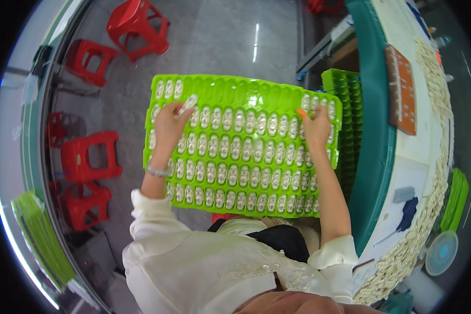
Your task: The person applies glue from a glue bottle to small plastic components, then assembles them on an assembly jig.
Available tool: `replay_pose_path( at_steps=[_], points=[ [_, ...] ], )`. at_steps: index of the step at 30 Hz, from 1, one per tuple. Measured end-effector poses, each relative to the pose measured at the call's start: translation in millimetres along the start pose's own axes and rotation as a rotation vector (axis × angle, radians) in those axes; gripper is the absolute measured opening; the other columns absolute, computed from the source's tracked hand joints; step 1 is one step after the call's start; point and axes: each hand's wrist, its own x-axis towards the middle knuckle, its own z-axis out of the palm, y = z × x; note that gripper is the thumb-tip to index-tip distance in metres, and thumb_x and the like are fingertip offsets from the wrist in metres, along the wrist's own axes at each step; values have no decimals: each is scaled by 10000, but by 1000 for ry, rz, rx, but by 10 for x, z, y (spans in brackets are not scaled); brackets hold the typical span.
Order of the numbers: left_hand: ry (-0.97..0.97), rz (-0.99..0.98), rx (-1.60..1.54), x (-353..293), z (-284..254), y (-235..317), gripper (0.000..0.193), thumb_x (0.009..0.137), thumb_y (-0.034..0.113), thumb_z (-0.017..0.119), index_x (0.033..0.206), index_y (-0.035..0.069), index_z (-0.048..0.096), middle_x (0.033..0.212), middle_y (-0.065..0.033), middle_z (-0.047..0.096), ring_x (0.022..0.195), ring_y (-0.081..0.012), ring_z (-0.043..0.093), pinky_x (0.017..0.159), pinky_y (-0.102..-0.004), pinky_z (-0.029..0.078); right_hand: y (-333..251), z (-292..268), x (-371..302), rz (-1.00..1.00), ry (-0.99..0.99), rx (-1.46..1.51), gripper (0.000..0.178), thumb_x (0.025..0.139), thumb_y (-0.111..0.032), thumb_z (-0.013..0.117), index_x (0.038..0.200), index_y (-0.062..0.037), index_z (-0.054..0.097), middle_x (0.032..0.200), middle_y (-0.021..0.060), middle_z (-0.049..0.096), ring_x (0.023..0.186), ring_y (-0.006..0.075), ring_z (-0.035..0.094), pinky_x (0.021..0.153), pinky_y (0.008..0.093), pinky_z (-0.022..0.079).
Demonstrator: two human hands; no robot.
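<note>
A bright green moulded tray spans the middle of the view, with rows of oval pockets holding small whitish, clear-looking oval pieces. Between the thumb and fingers of my left hand is one such oval piece, held tilted above the tray's far left part. At the far right end, my right hand is over the top row, fingers bent down among the pieces there. An orange cover shows on one of its digits. What those fingertips grip, if anything, is hidden. In the top row, pieces sit at both ends, with bare pockets between.
Beside the tray on the right stand more green trays and a dark green table edge. The white tabletop holds an orange-brown board, cream cords and a small fan. Red stools stand on the left.
</note>
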Motion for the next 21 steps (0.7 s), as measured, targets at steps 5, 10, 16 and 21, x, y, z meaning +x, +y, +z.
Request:
replay_pose_path(
  at_steps=[5,10,16,21],
  points=[
    [234,66,185,192,331,-23,303,743,244,723,912,10,635,841,-131,628,802,-295,575,712,-387,464,140,-351,-533,63,-71,241,372,798,-196,710,1062,10,549,733,46,545,623,117,490,568,269,413],
    [292,31,271,269,468,-31,302,740,251,722,925,40,609,893,-127,605,889,-293,542,763,-385,449,531,-654,-1129,164,-299,499,235,840,-85,645,1036,21,571,756,-8,531,627,57,471,543,208,390],
    [381,29,331,257,425,-152,316,731,262,729,910,39,594,888,-121,604,890,-295,541,758,-385,453,654,-1043,-1752,323,-343,605,202,851,-27,602,1043,28,572,798,16,550,654,64,518,563,196,429],
    [282,38,352,453,773,-279,351,708,285,743,912,26,619,916,-153,613,885,-318,559,778,-412,442,714,-1381,-2154,370,-292,659,212,847,-19,609,1051,23,574,855,60,616,663,89,563,597,215,464]
  ],
)
